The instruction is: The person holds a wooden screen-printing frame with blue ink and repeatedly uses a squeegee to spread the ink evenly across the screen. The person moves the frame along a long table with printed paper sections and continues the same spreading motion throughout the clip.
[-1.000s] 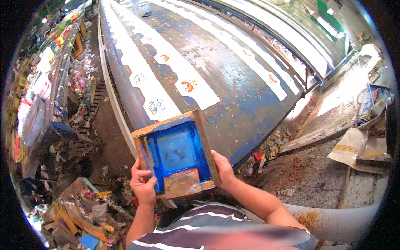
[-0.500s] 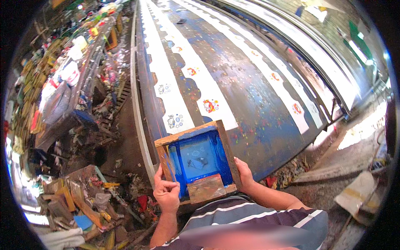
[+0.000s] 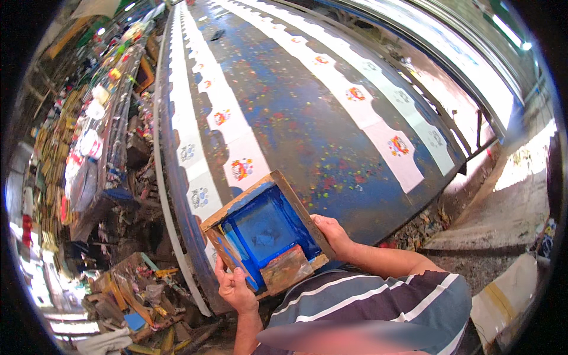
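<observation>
Between my two hands is a wooden-framed printing screen [image 3: 258, 226], its inside smeared with blue ink around a paler mesh. A flat wooden squeegee [image 3: 287, 269] lies inside it along the edge nearest me. My left hand [image 3: 236, 285] grips the frame's left side near its lower corner, the thumb on top. At the right side my right hand [image 3: 332, 235] is closed around the frame's edge. The screen is tilted, held over the near end of a long table. White fabric pieces [image 3: 239, 165] printed with small coloured figures lie in rows on that table.
The long table [image 3: 307, 171], speckled with paint, runs away from me. Along its left side goes a pale rail [image 3: 171, 236]. Stacked wooden frames [image 3: 53, 148] and a cluttered bench stand further left. Wood scraps [image 3: 133, 293] are piled at lower left, and a pale sack [image 3: 506, 302] is at lower right.
The view has turned, so the table and fabric rows sit differently. The screen, in both hands, appears further left and more tilted. My left thumb now lies along the frame.
</observation>
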Action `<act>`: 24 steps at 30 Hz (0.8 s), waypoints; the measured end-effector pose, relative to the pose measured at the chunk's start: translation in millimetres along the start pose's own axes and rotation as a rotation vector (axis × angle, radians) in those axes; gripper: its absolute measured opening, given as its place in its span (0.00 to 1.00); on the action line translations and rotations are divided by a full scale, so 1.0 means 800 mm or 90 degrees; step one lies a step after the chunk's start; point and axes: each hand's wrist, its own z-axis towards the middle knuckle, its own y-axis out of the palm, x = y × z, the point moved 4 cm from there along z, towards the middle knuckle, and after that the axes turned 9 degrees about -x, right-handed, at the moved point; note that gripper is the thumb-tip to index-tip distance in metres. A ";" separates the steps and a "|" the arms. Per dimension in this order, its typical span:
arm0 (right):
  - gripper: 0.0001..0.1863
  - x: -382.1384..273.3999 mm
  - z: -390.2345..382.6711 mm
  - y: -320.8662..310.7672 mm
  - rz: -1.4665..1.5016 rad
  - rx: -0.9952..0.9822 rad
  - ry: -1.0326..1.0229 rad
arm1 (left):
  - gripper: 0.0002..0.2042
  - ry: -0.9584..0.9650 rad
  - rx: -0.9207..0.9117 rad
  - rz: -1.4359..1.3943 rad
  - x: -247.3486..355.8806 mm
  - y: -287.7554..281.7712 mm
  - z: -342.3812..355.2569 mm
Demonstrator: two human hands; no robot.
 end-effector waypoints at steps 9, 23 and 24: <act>0.27 -0.023 -0.080 -0.069 0.095 0.117 -0.069 | 0.23 0.019 -0.166 -0.015 0.006 0.104 0.024; 0.26 -0.044 -0.182 -0.137 0.134 0.176 -0.158 | 0.22 0.004 -0.272 -0.035 -0.023 0.204 -0.003; 0.26 -0.048 -0.189 -0.148 0.155 0.168 -0.159 | 0.22 0.010 -0.277 -0.026 -0.019 0.217 -0.007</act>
